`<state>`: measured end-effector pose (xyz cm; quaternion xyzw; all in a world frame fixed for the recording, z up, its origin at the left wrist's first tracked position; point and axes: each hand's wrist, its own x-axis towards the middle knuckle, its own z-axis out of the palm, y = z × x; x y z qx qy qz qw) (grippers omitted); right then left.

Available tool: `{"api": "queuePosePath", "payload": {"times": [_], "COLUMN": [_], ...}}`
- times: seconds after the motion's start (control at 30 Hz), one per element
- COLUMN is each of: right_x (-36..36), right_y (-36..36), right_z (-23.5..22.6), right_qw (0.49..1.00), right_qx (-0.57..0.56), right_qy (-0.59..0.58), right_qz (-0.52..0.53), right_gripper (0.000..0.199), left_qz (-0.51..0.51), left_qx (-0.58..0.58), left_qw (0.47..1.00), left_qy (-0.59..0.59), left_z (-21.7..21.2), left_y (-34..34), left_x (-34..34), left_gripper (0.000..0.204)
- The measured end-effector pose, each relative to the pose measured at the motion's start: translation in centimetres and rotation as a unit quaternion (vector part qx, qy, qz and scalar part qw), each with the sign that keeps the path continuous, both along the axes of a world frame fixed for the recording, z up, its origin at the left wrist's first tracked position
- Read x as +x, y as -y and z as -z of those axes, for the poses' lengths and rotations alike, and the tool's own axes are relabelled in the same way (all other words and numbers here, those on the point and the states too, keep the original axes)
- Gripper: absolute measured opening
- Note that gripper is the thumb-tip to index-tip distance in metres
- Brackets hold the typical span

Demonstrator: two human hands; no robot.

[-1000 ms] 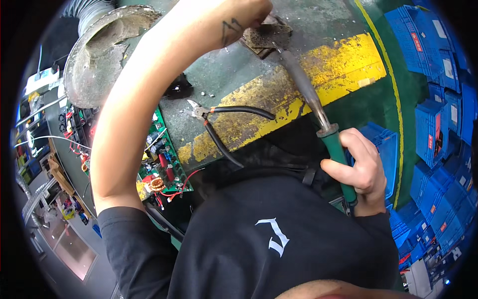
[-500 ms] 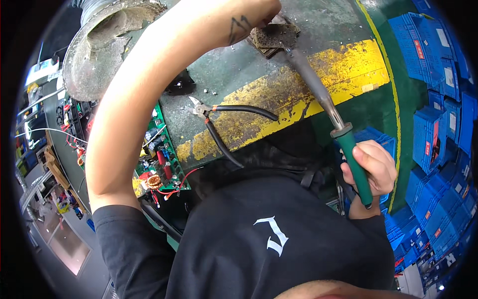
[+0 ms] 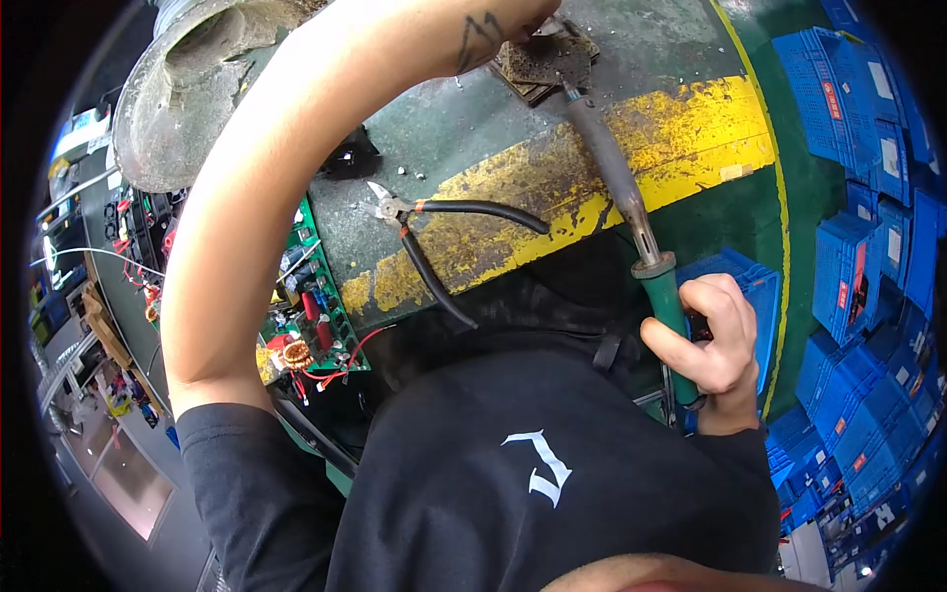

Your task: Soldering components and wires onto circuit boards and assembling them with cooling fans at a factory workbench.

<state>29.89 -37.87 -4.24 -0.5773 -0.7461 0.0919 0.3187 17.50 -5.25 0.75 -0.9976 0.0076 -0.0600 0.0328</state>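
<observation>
My right hand (image 3: 712, 335) is closed around the green handle of a large soldering iron (image 3: 614, 163). Its metal shaft slants up and to the left, and the tip meets a brown, worn, sponge-like pad (image 3: 545, 63) on the bench. From the left my forearm arches across the top of the view. My left hand (image 3: 533, 20) is at the upper edge beside that pad, its fingers mostly hidden. Side cutters (image 3: 395, 207) with black handles lie spread on the bench between my arms, touched by neither hand.
A green workbench (image 3: 444, 148) has a worn yellow stripe (image 3: 691, 128) along its near edge. Left of it sit a circuit board (image 3: 311, 306) with coils and red wires, and a grey, crusted duct hood (image 3: 178, 128). Stacked blue crates (image 3: 848, 266) line the right side.
My right hand has moved a little left, swinging the iron's handle the same way, and its fingers have shifted on the handle. The tip stays at the pad. My left arm has barely moved.
</observation>
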Motion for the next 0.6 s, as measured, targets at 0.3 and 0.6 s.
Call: {"api": "queuePosePath", "payload": {"times": [0.3,0.6], "right_x": [-0.6,0.1], "right_y": [0.8,3.2], "right_z": [-0.5,-0.3], "right_qw": [0.999,0.974], "right_qx": [-0.017,0.054], "right_qy": [-0.017,-0.210], "right_qz": [0.031,0.068], "right_gripper": [0.040,0.031], "left_qz": [-0.011,-0.037], "left_qx": [-0.001,0.049], "left_qw": [1.000,0.998], "left_qy": [0.008,0.008], "left_z": [0.3,-0.3], "left_y": [0.1,0.0], "left_x": [0.3,-1.4], "left_gripper": [0.011,0.010]}}
